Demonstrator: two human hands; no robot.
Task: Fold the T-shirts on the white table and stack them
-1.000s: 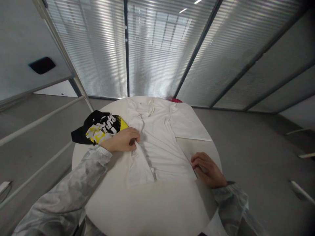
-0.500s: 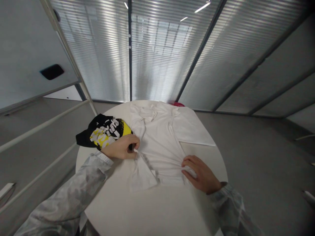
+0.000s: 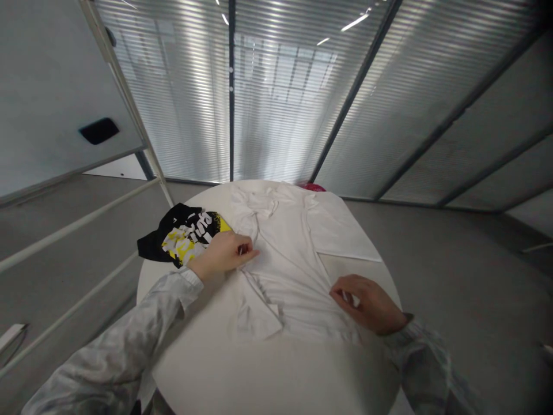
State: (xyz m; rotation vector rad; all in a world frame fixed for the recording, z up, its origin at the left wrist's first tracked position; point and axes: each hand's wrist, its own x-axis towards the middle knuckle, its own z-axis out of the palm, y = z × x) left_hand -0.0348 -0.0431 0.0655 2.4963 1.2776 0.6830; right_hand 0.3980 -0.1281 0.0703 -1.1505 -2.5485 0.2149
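Note:
A white T-shirt [image 3: 289, 248] lies spread and wrinkled on the round white table [image 3: 268, 380], its lower left part folded over on itself. My left hand [image 3: 227, 251] is over the shirt's left edge. Its fingers curl loosely and the thumb reaches out, with no cloth seen between them. On the right side, my right hand [image 3: 367, 302] pinches the shirt's edge between thumb and fingers. Soft creases run across the cloth toward that hand. Just beyond my left hand, a black garment with yellow and white print [image 3: 185, 233] lies bunched at the table's left edge.
Another flat white cloth [image 3: 345, 230] lies at the table's far right, partly beneath the shirt. Something dark red [image 3: 314, 187] shows behind the far edge. White metal rails [image 3: 82, 222] stand on the left, and a ribbed translucent wall [image 3: 276, 115] rises behind the table.
My left hand has let go of the shirt's left edge and shifted slightly up and right. My right hand has moved right, drawing the shirt's lower right side outward; its bunched creases have eased.

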